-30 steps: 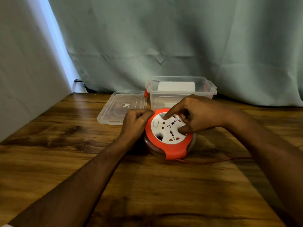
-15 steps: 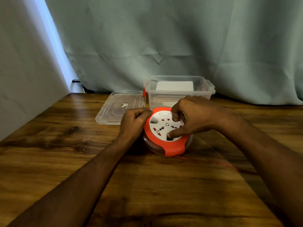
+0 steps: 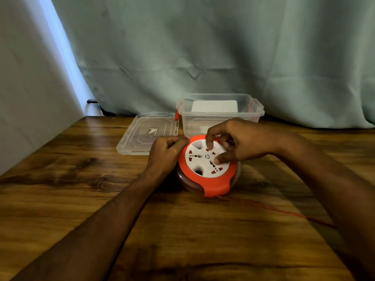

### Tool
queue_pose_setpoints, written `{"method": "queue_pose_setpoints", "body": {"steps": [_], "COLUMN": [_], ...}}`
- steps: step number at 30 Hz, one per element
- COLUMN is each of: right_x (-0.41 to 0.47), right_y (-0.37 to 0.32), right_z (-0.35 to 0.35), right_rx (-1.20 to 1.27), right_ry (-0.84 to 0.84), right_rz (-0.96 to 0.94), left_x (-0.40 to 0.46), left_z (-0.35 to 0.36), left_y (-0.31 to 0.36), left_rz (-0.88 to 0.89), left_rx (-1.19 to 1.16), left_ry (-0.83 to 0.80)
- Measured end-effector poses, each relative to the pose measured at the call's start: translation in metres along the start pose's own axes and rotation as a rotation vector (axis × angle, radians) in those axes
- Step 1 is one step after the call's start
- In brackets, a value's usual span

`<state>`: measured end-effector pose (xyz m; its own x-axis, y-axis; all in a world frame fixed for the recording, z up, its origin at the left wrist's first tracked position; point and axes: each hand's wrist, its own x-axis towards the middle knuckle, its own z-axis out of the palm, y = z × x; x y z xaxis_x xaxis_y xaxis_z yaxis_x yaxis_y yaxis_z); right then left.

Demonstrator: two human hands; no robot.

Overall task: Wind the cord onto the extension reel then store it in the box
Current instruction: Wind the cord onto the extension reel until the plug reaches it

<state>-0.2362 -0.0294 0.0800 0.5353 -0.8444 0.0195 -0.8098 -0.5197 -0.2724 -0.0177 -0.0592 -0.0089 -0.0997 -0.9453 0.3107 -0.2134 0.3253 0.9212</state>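
Note:
A round orange extension reel (image 3: 213, 185) with a white socket face lies flat on the wooden table (image 3: 60, 189). My left hand (image 3: 165, 153) grips its left rim. My right hand (image 3: 237, 142) rests on the white face, with a finger and the thumb pressed into it. A thin red cord (image 3: 280, 210) runs from the reel's front edge toward the right and passes under my right forearm. The clear plastic box (image 3: 221, 110) stands open just behind the reel, with a white card inside.
The box's clear lid (image 3: 142, 134) lies flat to the left of the box. A teal curtain hangs behind the table and a pale wall closes off the left side. A dark object sits at the curtain's foot, back left.
The white socket face has turned under my right hand's fingers. The red cord on the table lies shorter and more slanted than before. My left hand has stayed on the rim.

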Motion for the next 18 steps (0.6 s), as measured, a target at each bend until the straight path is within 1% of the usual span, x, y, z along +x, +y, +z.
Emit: {"method": "queue_pose_setpoints", "body": {"steps": [1, 3, 8, 12, 16, 18], "right_x": [0.0, 0.002, 0.003, 0.001, -0.001, -0.002], "right_y": [0.003, 0.008, 0.004, 0.003, 0.0, -0.003], "right_z": [-0.002, 0.001, -0.001, -0.002, -0.002, -0.002], "right_rx": [0.066, 0.092, -0.036, -0.075, -0.088, -0.151], "right_ry": [-0.028, -0.052, -0.019, -0.046, -0.016, -0.002], "right_rz": [-0.017, -0.052, -0.053, -0.014, 0.032, 0.075], "left_x": [0.0, 0.0, 0.0, 0.001, 0.002, 0.002], "left_z": [0.0, 0.001, 0.0, -0.001, -0.001, -0.001], "left_y": [0.0, 0.0, -0.001, -0.004, -0.006, -0.007], "left_rz": [0.006, 0.018, 0.028, 0.027, 0.005, -0.014], "left_rx": [-0.002, -0.006, 0.0, 0.016, 0.045, 0.062], "left_ry": [-0.007, -0.019, -0.028, -0.025, -0.023, 0.008]}}
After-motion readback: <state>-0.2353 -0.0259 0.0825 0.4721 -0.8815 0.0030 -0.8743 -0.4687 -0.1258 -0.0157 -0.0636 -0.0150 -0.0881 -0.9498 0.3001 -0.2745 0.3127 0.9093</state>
